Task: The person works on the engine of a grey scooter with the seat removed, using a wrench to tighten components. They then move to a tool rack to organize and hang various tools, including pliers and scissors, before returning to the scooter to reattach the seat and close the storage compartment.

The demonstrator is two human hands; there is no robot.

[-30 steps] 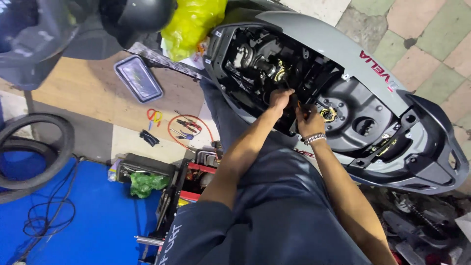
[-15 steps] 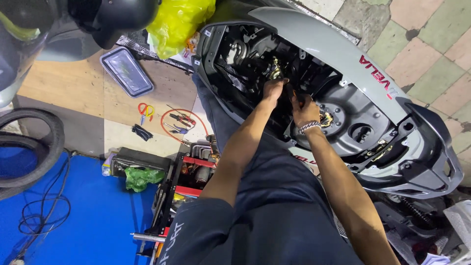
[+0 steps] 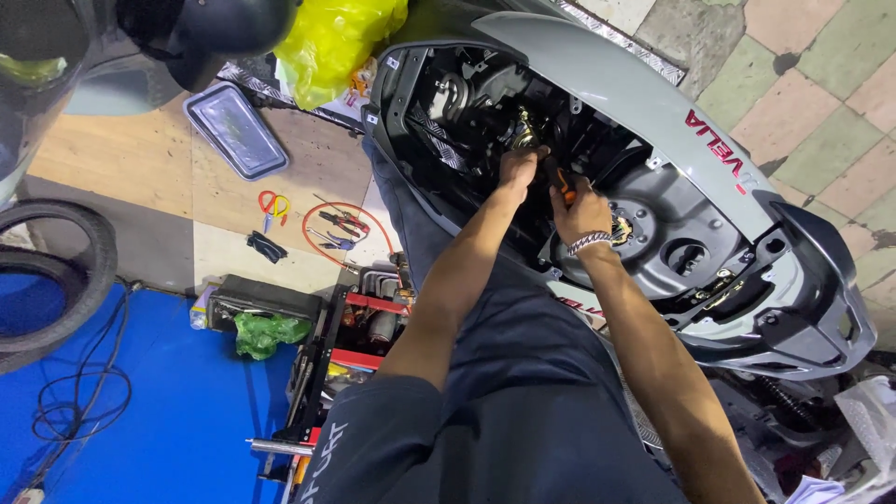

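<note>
The person's dark trousers (image 3: 523,411) fill the bottom of the head view, and both bare forearms run up and away from them into the opened body of a grey scooter (image 3: 653,103).

The right hand (image 3: 583,213), with a metal chain bracelet (image 3: 590,243) at its wrist, is the nearer of the two. Its grip is closed around an orange-handled tool (image 3: 560,182); only a short piece of the handle shows between the fingers, with its long axis slanting up and to the left — toward the other hand. Whether the tip meets a part cannot be told, as the dark cavity hides it.

The left hand (image 3: 516,168) lies just beyond and to the left, close beside the right. Its fingers curl down onto a small brass-coloured fitting (image 3: 523,138) inside the engine bay. How tightly that grip is pressed cannot be told, since the fingertips are out of sight.

Farther left, on the floor, lie a red tool box (image 3: 359,322), pliers inside an orange cable loop (image 3: 343,224), a grey tray (image 3: 235,129) and a yellow plastic bag (image 3: 331,42).
</note>
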